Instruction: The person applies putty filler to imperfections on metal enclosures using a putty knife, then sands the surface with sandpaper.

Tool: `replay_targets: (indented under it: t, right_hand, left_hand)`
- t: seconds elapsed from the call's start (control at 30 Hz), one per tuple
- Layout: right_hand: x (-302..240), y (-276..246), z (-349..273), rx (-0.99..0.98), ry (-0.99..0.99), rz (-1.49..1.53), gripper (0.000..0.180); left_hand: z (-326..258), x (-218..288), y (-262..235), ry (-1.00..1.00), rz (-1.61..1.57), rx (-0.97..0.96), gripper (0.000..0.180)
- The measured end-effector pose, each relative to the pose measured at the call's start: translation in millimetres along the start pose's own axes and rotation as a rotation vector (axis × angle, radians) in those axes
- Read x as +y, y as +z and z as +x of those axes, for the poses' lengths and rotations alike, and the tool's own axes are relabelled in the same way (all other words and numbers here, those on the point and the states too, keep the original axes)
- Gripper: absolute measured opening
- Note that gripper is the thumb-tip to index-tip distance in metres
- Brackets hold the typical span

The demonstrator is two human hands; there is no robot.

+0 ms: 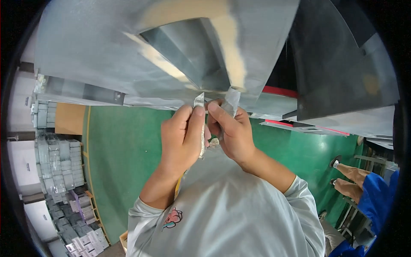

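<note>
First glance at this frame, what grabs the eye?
The two hands at centre: the left hand and right hand pinch a thin silvery strip between them, just under a big grey metal chute that fills the top. Below lies a green floor, with stacked boxes at the left and another person's legs at the right.

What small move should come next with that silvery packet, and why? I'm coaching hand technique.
Probably pull the hands apart: the left hand and right hand both pinch the top of the silvery packet, thumbs close together, with no tear visible.
</note>
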State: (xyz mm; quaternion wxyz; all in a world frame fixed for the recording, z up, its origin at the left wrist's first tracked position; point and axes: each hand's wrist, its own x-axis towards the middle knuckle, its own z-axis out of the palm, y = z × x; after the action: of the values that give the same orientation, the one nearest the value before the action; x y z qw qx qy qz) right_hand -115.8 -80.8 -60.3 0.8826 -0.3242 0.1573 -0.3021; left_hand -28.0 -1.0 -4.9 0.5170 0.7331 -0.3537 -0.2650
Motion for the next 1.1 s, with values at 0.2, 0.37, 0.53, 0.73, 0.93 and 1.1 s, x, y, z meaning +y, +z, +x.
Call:
replay_targets:
  t: [0.2, 0.37, 0.53, 0.73, 0.93, 1.1]
  right_hand:
    - [9.4, 18.5, -3.7, 0.019, 0.146, 0.267, 0.024]
    - [7.6, 12.5, -14.5, -0.136, 0.232, 0.128, 0.033]
    - [9.0, 3.5, -17.8, -0.286, 0.225, 0.247, 0.04]
    - [20.1, 8.6, -14.5, -0.233, 0.141, 0.14, 0.041]
    - [21.8, 8.9, -12.0, -0.254, 0.165, 0.21, 0.041]
    - [17.6, 8.5, -14.2, -0.236, 0.221, 0.289, 0.037]
  left_hand:
    - [6.1, 11.2, 1.5, 0.44, 0.589, 0.189, 0.029]
    - [5.3, 25.3, 2.3, 0.343, 0.728, 0.177, 0.029]
    - [16.0, 29.4, 7.7, 0.358, 0.849, 0.154, 0.031]
    - [17.2, 35.2, 9.0, 0.371, 1.035, 0.125, 0.028]
    - [20.6, 41.4, 14.3, 0.269, 1.127, 0.129, 0.029]
    - [21.6, 41.8, 20.8, 0.245, 1.216, 0.132, 0.028]
